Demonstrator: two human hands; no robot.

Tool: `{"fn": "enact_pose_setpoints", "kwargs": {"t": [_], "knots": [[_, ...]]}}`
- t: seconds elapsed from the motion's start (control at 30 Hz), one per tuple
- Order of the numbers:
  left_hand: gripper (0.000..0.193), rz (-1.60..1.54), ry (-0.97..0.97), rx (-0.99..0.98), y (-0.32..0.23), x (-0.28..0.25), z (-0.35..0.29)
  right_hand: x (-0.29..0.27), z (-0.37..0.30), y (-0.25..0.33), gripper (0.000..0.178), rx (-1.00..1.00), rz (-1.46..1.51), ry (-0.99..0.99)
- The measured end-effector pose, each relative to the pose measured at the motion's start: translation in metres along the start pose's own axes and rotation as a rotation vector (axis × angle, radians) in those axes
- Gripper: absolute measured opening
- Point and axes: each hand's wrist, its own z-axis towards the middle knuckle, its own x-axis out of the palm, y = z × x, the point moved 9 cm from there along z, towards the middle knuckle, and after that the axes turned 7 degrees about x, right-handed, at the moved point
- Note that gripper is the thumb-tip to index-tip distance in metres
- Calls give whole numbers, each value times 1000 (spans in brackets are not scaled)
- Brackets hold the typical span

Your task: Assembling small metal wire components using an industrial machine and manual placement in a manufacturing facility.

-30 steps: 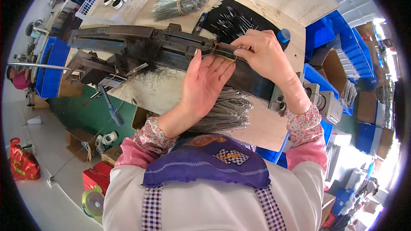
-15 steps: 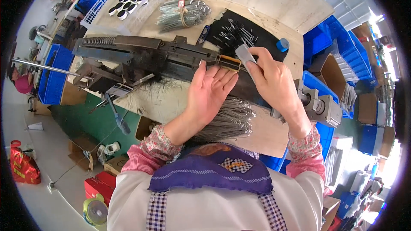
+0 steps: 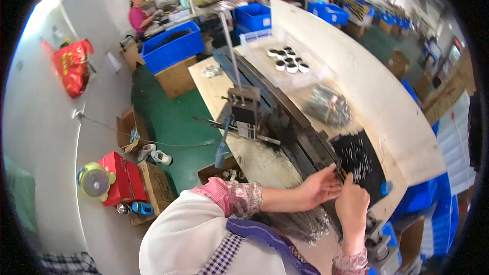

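Observation:
A long dark metal machine (image 3: 290, 109) runs diagonally across a wooden workbench. My left hand (image 3: 318, 189) lies at the machine's near part, its fingers apart and nothing visible in it. Beside it, my right hand (image 3: 353, 203) is closed over the same spot, close to the left fingertips. What its fingers hold is hidden by the hand itself. Below my forearm lies a bundle of thin metal wires (image 3: 300, 224). A black mat (image 3: 374, 173) with scattered small metal pieces is just beyond my hands.
Behind the machine are a wrapped wire bundle (image 3: 330, 107) and a clear plastic crate (image 3: 265, 53) holding several black-and-white round caps. A blue round cap (image 3: 386, 188) sits by the mat. A blue-handled tool (image 3: 221, 155) hangs at the bench's left edge. Farther off, people work near blue bins (image 3: 173, 46).
My head has turned left, bringing the floor and the other workers into view. My hands have come closer together at the machine. The translucent block in my right hand is no longer visible.

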Motion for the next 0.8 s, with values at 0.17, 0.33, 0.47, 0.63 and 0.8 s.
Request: {"fn": "enact_pose_setpoints", "kwargs": {"t": [0.17, 0.33, 0.47, 0.63, 0.8], "knots": [[27, 82, 48, -96, -3, -2, -2, -2, -15, -14, 39, 66, 251, -5], [26, 234, 20, -142, 41, -34, 2, 35, -105, -14, 16, 276, 519, 162], [40, 461, 66, -194, 41, -58, -17, 84, -111, -14, 23, -17, 592, -24], [48, 825, 304, -456, -59, -50, -156, 88, -110, -28, 26, 51, 698, 69], [35, 1337, 228, 39, -94, -35, -195, 90, -114, -33, 27, 135, 693, 217]]}}
